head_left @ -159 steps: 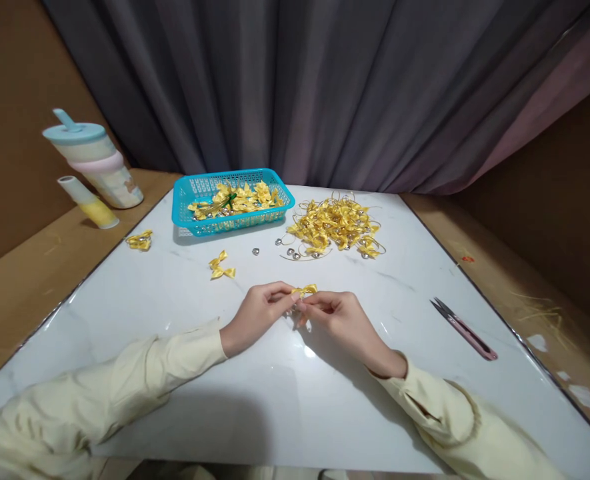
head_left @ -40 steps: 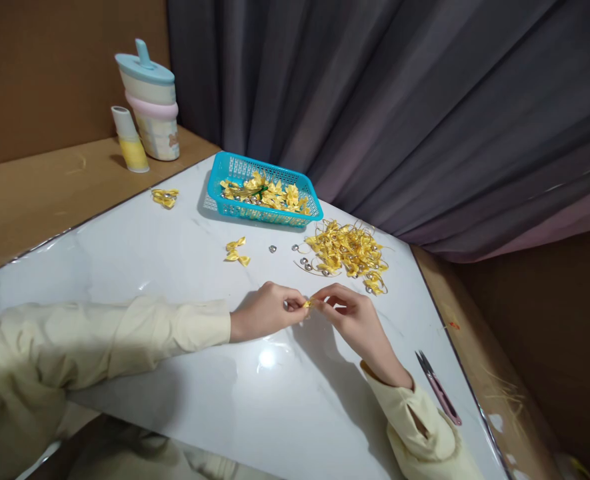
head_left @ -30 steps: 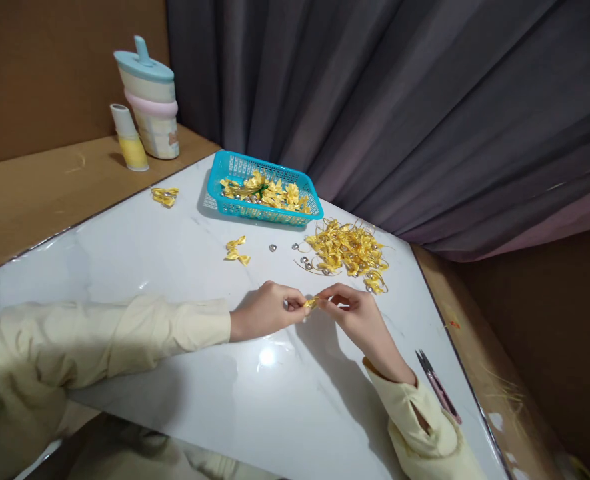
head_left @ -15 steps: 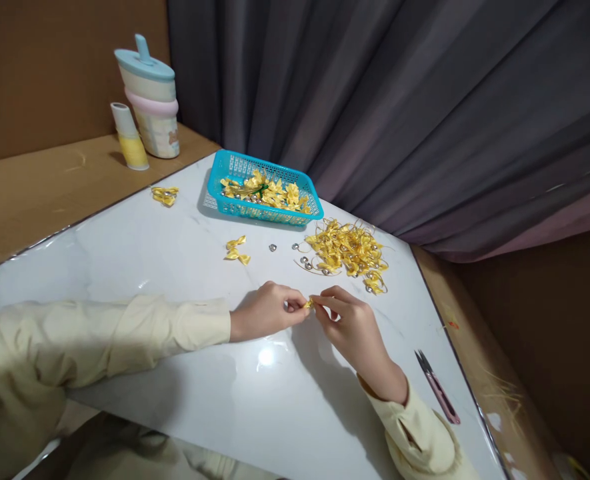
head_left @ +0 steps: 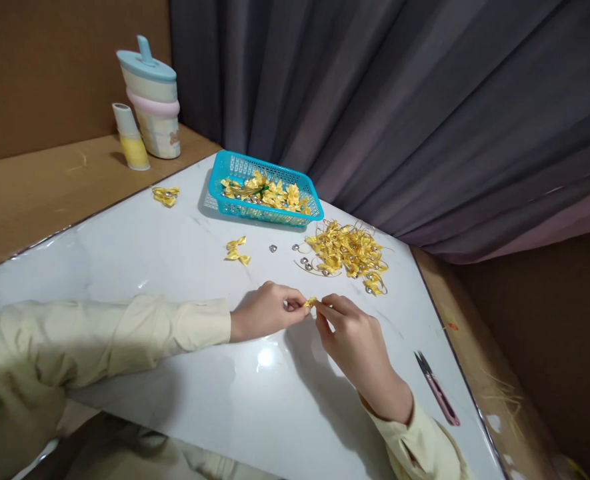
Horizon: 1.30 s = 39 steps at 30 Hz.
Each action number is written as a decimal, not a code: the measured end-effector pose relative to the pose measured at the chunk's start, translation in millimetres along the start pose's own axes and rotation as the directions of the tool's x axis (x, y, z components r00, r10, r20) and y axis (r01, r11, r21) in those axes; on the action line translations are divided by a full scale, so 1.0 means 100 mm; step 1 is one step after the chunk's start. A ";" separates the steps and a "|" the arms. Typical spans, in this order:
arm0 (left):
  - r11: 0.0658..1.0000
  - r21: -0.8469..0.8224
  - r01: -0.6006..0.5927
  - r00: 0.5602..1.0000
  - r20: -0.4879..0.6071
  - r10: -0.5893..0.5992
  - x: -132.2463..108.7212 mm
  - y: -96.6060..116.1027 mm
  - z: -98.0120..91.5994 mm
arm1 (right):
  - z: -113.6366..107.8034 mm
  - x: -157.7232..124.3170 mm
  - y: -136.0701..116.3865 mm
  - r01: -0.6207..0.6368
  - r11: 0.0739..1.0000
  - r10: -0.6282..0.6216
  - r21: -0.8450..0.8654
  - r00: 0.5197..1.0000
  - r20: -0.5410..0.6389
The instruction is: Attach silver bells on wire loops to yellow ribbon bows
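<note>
A small yellow ribbon bow [head_left: 310,303] is pinched between the thumb and fingertips of my left hand [head_left: 272,311]. From the other side, the fingertips of my right hand [head_left: 352,333] meet the bow's edge, thumb and fingers closed; whether they grip the ribbon or a thread on it is too small to tell. Just beyond my hands lie two loose yellow bows [head_left: 237,251] and a silver bead [head_left: 273,248]. To the right is a heap of yellow bows [head_left: 347,248] with silver beads and thin cords among them.
A blue plastic basket [head_left: 215,183] at the back holds more bows. Another few bows [head_left: 165,195] lie at the left edge. Thread snips [head_left: 437,389] rest on the right. A lidded tumbler [head_left: 159,127] and a yellow thread spool [head_left: 133,152] stand back left.
My right hand has shifted slightly right and down, showing more of the bow. My left hand stays in place holding it.
</note>
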<state>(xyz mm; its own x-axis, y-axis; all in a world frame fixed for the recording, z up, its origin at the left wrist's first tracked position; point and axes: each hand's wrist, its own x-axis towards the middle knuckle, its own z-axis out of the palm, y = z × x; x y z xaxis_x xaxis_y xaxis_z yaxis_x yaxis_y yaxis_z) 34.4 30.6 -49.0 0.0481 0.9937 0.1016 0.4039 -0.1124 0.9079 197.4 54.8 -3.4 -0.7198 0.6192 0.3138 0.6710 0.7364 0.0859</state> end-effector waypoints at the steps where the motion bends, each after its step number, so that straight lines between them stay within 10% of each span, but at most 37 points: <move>1: 1.000 -0.006 0.021 1.000 -0.001 -0.021 0.00 0.01 0.00 | -0.01 0.00 -0.01 0.005 1.000 -0.005 0.000 1.000 -0.001; 19: 0.998 -0.062 0.033 0.999 0.037 -0.030 0.02 -0.04 0.01 | -0.11 0.03 0.02 0.051 0.980 -0.037 0.191 0.997 -0.074; 39: 0.998 -0.042 -0.042 0.997 0.068 0.045 0.00 -0.03 0.00 | -0.03 0.05 0.11 -0.139 0.948 0.108 0.287 0.987 0.121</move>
<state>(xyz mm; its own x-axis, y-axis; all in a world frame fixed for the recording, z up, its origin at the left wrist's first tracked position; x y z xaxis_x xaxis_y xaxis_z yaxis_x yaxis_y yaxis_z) 33.0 30.6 -51.9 0.1277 0.9852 0.1142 0.3627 -0.1536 0.9192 201.7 65.2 2.2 -0.6591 0.7238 0.2045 0.6850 0.6899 -0.2341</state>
